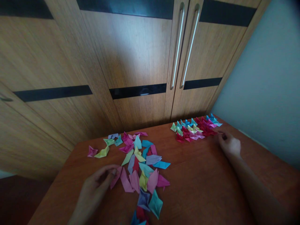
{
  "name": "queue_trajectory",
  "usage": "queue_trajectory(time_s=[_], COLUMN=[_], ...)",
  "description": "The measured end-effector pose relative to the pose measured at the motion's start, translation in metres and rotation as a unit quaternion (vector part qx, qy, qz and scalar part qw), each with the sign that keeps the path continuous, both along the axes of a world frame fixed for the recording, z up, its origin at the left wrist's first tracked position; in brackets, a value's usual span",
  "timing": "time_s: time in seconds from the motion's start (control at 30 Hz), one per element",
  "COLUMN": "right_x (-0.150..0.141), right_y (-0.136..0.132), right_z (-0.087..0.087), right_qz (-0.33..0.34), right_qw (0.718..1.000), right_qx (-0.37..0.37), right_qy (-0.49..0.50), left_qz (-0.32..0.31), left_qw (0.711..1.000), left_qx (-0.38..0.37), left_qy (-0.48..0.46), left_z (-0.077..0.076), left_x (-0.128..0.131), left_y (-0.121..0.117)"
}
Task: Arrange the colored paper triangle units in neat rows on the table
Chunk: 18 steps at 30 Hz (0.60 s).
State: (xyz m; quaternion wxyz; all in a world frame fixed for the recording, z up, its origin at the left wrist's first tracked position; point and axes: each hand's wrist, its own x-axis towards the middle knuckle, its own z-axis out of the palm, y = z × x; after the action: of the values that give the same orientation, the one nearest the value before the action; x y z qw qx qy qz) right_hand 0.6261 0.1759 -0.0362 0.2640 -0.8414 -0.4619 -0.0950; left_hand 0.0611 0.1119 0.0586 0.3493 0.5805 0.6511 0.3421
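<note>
A loose heap of folded paper pieces (140, 162) in pink, blue, green and yellow lies on the brown table (199, 181). My left hand (97, 184) rests at its left edge, with the fingertips pinching a pink piece (116, 176). A tighter cluster of red, pink, blue and green folded pieces (195, 128) sits at the far right of the table. My right hand (229, 144) is curled at that cluster's right end, fingers closed beside a red piece; what they hold is too small to see.
Wooden cabinet doors (131, 62) with two long metal handles (186, 47) stand right behind the table. A pale wall (269, 93) runs along the right side. The table's left edge drops to a dark floor (21, 197).
</note>
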Motion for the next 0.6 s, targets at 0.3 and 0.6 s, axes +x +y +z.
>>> queue_trajectory(time_s=[0.3, 0.6], right_x=[0.018, 0.012], right_y=[0.008, 0.01], right_z=[-0.002, -0.001], right_qz=[0.007, -0.029], right_qw=[0.997, 0.996], right_qx=[-0.076, -0.072], right_qy=[0.011, -0.034], left_qz=[0.0, 0.006], left_qw=[1.0, 1.0], left_qx=[0.018, 0.004], left_qy=[0.015, 0.013], left_z=[0.003, 0.002], left_x=[0.004, 0.003], left_y=[-0.001, 0.0])
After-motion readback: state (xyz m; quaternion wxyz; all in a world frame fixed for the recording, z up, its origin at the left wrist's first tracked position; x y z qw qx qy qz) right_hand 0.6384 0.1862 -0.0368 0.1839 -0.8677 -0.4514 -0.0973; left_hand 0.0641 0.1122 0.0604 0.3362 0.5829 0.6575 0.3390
